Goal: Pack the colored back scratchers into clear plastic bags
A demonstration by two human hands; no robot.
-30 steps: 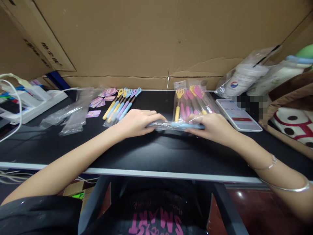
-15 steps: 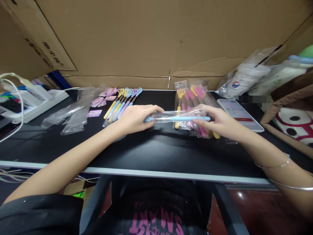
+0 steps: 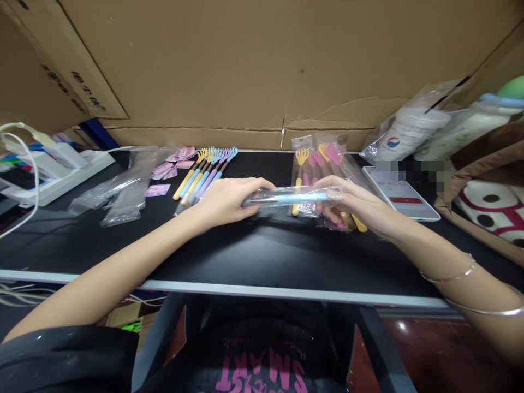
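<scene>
A light blue back scratcher point(image 3: 297, 197) in a clear plastic bag is stretched level above the black tabletop between my two hands. My left hand point(image 3: 229, 201) is closed around its left end, where the head is mostly covered by my fingers. At the handle end, my right hand point(image 3: 357, 203) grips the bag and handle, its fingers curled over the tip. Just behind my left hand lies a row of unbagged back scratchers point(image 3: 208, 172) in yellow, blue and purple. Bagged back scratchers point(image 3: 303, 164), some with pink heads, lie partly behind my right hand.
Clear plastic bags point(image 3: 126, 188) and small pink-purple cards point(image 3: 159, 189) lie left. A power strip point(image 3: 77, 173) with white cables stands farther left. On the right are a phone point(image 3: 403, 196), a bagged cup point(image 3: 409, 134) and a brown bag point(image 3: 483, 150). Cardboard point(image 3: 245, 65) walls the back.
My right hand has shifted its fingers over the handle's end, which stuck out between finger and thumb before. The back scratcher's handle now reaches less far right. My left hand has barely moved.
</scene>
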